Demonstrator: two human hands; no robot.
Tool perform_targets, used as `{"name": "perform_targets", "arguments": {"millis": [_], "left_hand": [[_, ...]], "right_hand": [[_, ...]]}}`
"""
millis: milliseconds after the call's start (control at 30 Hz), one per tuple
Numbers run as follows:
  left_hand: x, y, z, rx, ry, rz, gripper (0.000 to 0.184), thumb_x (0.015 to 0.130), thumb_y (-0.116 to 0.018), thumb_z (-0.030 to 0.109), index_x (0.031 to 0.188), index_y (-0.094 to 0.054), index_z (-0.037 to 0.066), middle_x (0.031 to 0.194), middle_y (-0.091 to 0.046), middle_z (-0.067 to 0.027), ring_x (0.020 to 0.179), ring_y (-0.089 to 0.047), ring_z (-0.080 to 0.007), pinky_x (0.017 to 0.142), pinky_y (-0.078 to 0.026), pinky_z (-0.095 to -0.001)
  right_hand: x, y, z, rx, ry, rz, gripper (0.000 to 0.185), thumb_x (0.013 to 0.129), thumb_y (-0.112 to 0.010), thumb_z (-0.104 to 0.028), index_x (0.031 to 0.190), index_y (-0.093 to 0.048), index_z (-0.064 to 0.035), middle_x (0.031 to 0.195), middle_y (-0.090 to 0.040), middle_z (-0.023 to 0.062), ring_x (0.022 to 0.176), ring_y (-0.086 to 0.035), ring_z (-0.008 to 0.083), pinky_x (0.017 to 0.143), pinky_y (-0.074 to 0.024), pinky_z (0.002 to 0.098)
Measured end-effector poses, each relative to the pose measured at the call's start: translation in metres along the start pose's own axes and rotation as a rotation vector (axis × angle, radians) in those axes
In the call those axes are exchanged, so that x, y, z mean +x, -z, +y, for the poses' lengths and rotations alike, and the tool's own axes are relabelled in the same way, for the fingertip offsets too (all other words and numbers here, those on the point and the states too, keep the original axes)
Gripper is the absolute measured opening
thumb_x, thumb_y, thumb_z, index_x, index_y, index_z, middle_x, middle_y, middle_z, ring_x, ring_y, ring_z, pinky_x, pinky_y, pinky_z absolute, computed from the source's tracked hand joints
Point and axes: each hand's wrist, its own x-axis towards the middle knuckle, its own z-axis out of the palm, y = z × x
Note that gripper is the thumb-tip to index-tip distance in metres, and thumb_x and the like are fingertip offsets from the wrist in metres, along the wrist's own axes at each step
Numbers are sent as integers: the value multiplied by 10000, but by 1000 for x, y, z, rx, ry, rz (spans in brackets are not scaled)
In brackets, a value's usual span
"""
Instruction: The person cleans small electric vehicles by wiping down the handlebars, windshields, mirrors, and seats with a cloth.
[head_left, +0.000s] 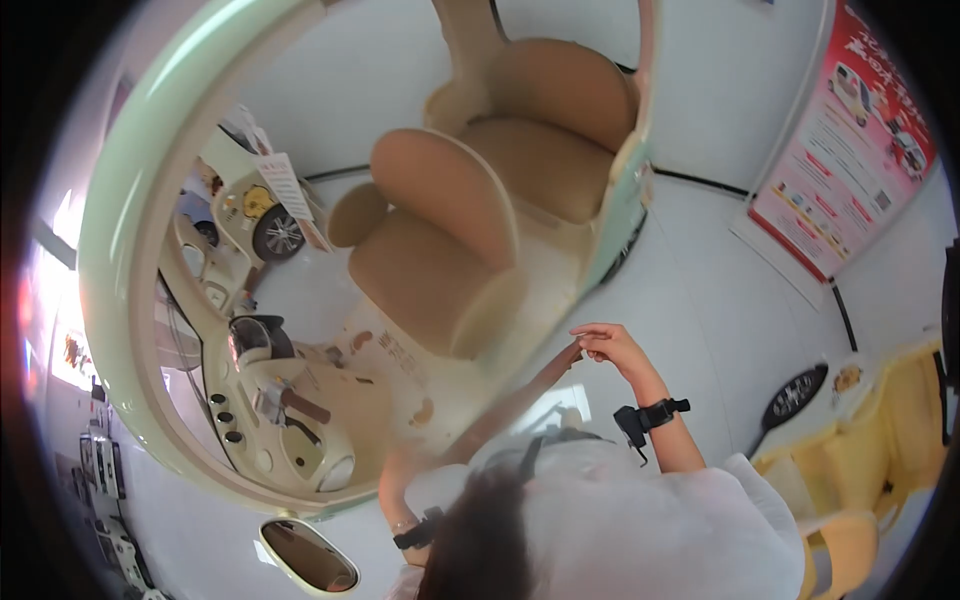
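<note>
The open side of a small cream and pale green vehicle (128,190) is in front of me, showing two brown seats (420,275). My right hand (612,347) is raised beside its sill, with the fingers reaching left, loosely bent and partly apart. A blurred brownish strip (520,400) slants along the sill and ends near these fingertips; contact is unclear. My left hand (400,480) is low by the vehicle's front corner, smeared into the bodywork, its fingers not distinguishable. Both wrists wear black straps.
Inside the vehicle are a steering handle (300,403) and a cream dashboard (262,458). A side mirror (308,555) juts out below. At right stand a red and white poster (850,150), an oval black sign (795,395) and a yellow vehicle (900,430). Another cream vehicle (250,215) shows beyond.
</note>
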Motion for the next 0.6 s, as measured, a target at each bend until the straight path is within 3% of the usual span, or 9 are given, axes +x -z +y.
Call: {"name": "perform_targets", "arguments": {"millis": [67,133,233,333,367,500,567,600], "left_hand": [[-12,-3,82,-260,-16,-70,612,795,-738,-83,1374,-564,13,999,-731,-98,969,-673,-160,905,-531,-294],[-7,-4,120,-340,-100,-106,615,780,-749,-97,1360,-584,26,1011,-702,-54,981,-641,-140,909,-518,-278],[7,4,176,-180,-235,-101,582,763,-762,-101,1310,-627,42,989,-636,1,952,-593,-120,894,-504,-261],[37,30,226,-188,-82,108,498,764,-772,-80,1237,-676,40,973,-580,24,927,-559,-104,847,-492,-251],[49,38,237,-180,-256,208,376,820,-769,-7,1186,-698,34,974,-594,15,873,-564,-97,779,-479,-234],[85,76,322,-180,-418,572,253,924,-720,125,1144,-685,3,881,-584,21,747,-531,-88,673,-435,-214],[111,93,355,-153,-539,705,281,985,-671,210,1159,-659,-11,774,-562,24,696,-485,-57,600,-372,-192],[116,103,374,-169,-528,689,269,1008,-633,215,1161,-659,-4,758,-599,0,602,-479,-54,546,-388,-221]], "right_hand": [[14,15,-32,173,57,-72,295,878,-702,-109,1162,-733,-35,922,-710,22,776,-639,83,624,-437,212],[33,31,-70,265,119,-151,371,872,-715,-102,1233,-688,-25,1045,-728,58,891,-681,126,706,-470,229],[59,36,-143,308,305,-231,406,878,-707,-92,1271,-655,-3,1158,-718,95,1035,-686,178,822,-492,258],[82,26,-219,205,568,-280,469,869,-711,-106,1315,-624,11,1258,-685,123,1198,-632,223,1012,-479,325],[89,23,-244,143,658,-307,481,870,-704,-92,1329,-614,16,1288,-670,129,1235,-613,233,1062,-464,349],[81,-10,-344,34,1013,-337,570,854,-636,-14,1414,-530,14,1433,-575,132,1309,-561,251,1140,-414,378],[83,-23,-384,-163,1327,-210,627,827,-614,-6,1444,-503,-22,1464,-549,140,1343,-532,273,1150,-405,375],[81,-30,-403,-320,1497,-65,665,795,-613,1,1448,-500,-49,1450,-552,164,1359,-512,315,1159,-391,381]]}}
